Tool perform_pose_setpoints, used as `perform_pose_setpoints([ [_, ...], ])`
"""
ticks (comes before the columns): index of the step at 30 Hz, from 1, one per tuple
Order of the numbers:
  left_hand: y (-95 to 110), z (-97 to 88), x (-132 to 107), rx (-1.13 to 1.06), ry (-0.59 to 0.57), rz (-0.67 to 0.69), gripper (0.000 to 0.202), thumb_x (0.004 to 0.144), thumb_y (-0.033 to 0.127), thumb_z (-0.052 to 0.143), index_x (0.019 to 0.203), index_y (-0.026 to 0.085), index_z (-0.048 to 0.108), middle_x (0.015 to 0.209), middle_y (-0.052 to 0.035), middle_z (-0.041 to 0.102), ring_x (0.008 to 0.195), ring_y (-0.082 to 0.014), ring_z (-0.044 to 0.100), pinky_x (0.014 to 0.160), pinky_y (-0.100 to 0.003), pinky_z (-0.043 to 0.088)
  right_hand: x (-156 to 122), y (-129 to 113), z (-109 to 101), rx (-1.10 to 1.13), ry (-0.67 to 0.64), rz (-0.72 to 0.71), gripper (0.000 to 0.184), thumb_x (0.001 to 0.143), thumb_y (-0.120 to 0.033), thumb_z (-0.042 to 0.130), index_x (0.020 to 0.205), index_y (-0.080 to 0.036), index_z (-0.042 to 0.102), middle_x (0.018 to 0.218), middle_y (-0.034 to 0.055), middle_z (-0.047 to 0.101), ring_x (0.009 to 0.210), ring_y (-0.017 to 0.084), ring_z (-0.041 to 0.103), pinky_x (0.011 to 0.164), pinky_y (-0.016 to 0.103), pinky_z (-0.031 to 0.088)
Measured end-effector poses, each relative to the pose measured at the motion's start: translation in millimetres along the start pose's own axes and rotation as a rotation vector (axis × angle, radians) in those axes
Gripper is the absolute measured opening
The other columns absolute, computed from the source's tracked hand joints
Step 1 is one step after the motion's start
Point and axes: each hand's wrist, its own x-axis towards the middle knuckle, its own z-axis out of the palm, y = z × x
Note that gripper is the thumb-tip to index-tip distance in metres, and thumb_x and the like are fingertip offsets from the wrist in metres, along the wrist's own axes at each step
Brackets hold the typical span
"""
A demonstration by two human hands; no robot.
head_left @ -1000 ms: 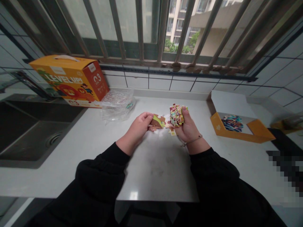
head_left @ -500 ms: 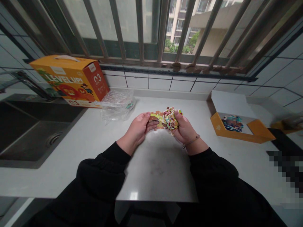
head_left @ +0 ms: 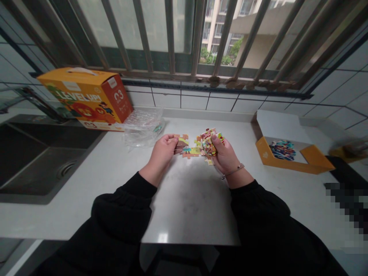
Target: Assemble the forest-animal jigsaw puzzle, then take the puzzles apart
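Observation:
My left hand (head_left: 163, 152) pinches a small jigsaw puzzle piece (head_left: 181, 140) between thumb and fingers, just above the white counter (head_left: 186, 199). My right hand (head_left: 225, 155) is wrapped round a thick, colourful stack of puzzle pieces (head_left: 209, 140). Between the two hands a few loose puzzle pieces (head_left: 193, 152) lie on the counter, close to both sets of fingertips. Both arms wear black sleeves, and a thin bracelet sits on my right wrist.
An orange puzzle box (head_left: 86, 97) stands at the back left, with a crumpled clear plastic bag (head_left: 143, 126) beside it. A dark sink (head_left: 37, 157) is at the left. An open orange box tray (head_left: 290, 153) holding more pieces sits at the right. Barred window behind.
My hands came together, then parted slightly. The left hand now holds a smaller piece further left, and loose pieces lie on the counter between the hands.

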Motion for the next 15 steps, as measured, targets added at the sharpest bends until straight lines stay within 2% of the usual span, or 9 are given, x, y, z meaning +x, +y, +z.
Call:
perform_pose_setpoints([
  [3, -10.8, 6.3, -3.3, 0.008, -0.138, -0.005, 0.022, 0.103, 0.034, 0.073, 0.114, 0.016, 0.067, 0.096, -0.0088, 0.082, 0.081, -0.0180, 0.080, 0.075, -0.030, 0.065, -4.0, 4.2, 4.3, -0.153, -0.037, -0.043, 0.062, 0.079, -0.064, 0.092, 0.121, -0.026, 0.065, 0.127, 0.0099, 0.080, 0.115, 0.028, 0.077, 0.105, 0.047, 0.063],
  [5, -18.1, 9.6, -6.2, 0.006, -0.262, 0.018, 0.031, 0.096, 0.037, 0.082, 0.115, 0.016, 0.069, 0.101, -0.0085, 0.082, 0.081, -0.0163, 0.078, 0.076, -0.028, 0.062, -6.6, 6.2, 6.7, -0.290, -0.063, -0.089, 0.061, 0.078, -0.060, 0.093, 0.120, -0.026, 0.064, 0.126, 0.0094, 0.080, 0.115, 0.029, 0.077, 0.106, 0.048, 0.062],
  [7, -24.2, 10.5, -7.4, 0.026, -0.340, 0.049, 0.037, 0.089, 0.034, 0.089, 0.115, 0.015, 0.071, 0.098, -0.0066, 0.081, 0.077, -0.0131, 0.073, 0.072, -0.024, 0.057, -8.1, 6.9, 8.1, -0.412, -0.081, -0.139, 0.061, 0.077, -0.059, 0.094, 0.120, -0.027, 0.064, 0.126, 0.0093, 0.080, 0.115, 0.030, 0.076, 0.104, 0.048, 0.062],
  [10, -29.8, 9.0, -5.8, 0.039, -0.354, 0.072, 0.037, 0.085, 0.030, 0.089, 0.115, 0.015, 0.072, 0.091, -0.0043, 0.079, 0.071, -0.0108, 0.068, 0.068, -0.022, 0.050, -8.5, 6.6, 8.5, -0.512, -0.091, -0.169, 0.063, 0.078, -0.061, 0.092, 0.123, -0.027, 0.064, 0.125, 0.0092, 0.079, 0.114, 0.030, 0.076, 0.102, 0.047, 0.062],
  [15, -31.1, 7.6, -1.1, 0.035, -0.328, 0.054, 0.031, 0.084, 0.023, 0.085, 0.111, 0.016, 0.072, 0.087, -0.0030, 0.078, 0.071, -0.0126, 0.069, 0.071, -0.024, 0.052, -7.1, 5.0, 7.0, -0.627, -0.041, -0.200, 0.057, 0.081, -0.063, 0.087, 0.119, -0.024, 0.068, 0.120, 0.0090, 0.079, 0.108, 0.029, 0.074, 0.097, 0.044, 0.060],
])
